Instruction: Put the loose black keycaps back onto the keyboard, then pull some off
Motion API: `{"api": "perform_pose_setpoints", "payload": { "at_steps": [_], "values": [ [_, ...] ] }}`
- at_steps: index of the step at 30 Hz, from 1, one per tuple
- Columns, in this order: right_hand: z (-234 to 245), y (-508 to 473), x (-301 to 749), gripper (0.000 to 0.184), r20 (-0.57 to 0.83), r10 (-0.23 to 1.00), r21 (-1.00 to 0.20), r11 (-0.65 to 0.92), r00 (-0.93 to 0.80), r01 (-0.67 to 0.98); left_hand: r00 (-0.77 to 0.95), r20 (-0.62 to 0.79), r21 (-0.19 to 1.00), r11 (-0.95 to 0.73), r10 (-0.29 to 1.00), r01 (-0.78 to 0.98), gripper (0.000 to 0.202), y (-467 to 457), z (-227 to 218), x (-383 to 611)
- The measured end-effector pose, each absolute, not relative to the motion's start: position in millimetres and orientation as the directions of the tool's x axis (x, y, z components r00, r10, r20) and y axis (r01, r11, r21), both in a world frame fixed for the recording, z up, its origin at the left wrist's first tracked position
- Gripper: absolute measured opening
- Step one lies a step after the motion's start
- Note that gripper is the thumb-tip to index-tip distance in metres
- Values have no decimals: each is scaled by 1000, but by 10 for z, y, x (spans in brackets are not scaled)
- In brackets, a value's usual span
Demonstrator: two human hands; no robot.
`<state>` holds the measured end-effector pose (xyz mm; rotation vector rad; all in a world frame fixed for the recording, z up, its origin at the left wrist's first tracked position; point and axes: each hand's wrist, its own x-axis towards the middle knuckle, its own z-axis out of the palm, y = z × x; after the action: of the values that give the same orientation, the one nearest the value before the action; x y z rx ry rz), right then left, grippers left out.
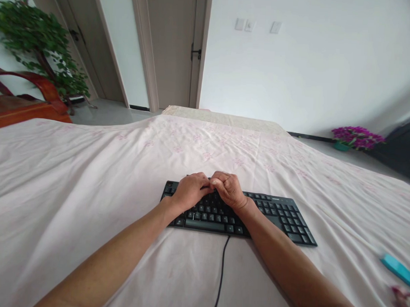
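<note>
A black keyboard (277, 215) lies on a pale pink sheet (71, 179), its cable (221, 272) running toward me. My left hand (189, 191) and my right hand (229, 188) rest together over the keyboard's upper middle, fingers curled and meeting at the tips. Both look pinched on something small at the key rows, but the fingers hide what it is.
A turquoise flat object (399, 269) and a small pinkish thing (404, 300) lie at the right edge of the sheet. A wooden chair (27, 100) and a green plant (36, 42) stand at the left, doors (172, 48) behind, purple flowers (357, 136) on the floor at right.
</note>
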<state>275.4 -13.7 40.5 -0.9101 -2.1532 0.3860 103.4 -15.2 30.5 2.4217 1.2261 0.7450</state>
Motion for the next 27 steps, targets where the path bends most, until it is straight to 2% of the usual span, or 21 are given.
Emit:
{"api": "perform_pose_setpoints", "payload": {
  "at_steps": [4,9,17,20,23,27],
  "values": [
    [381,-174,2745,48,567,708,-511,703,-421,495,482,330,529,-582,812,617,19,-164,304,1030],
    [339,-198,2760,49,617,726,-567,678,-305,468,482,322,598,-570,815,564,18,-189,308,1004],
    [324,-190,2728,43,647,711,-641,702,-274,309,472,300,591,-549,829,590,14,-202,294,1038],
    [325,-197,2719,42,636,715,-646,699,-291,305,458,279,623,-522,844,582,11,-191,303,1036],
    [352,-215,2731,41,662,683,-598,729,-307,332,425,247,683,-468,871,562,11,-180,321,1025],
    [417,-247,2737,38,719,565,-409,815,-405,411,372,214,733,-400,903,551,15,-168,358,1007]
  ]
}}
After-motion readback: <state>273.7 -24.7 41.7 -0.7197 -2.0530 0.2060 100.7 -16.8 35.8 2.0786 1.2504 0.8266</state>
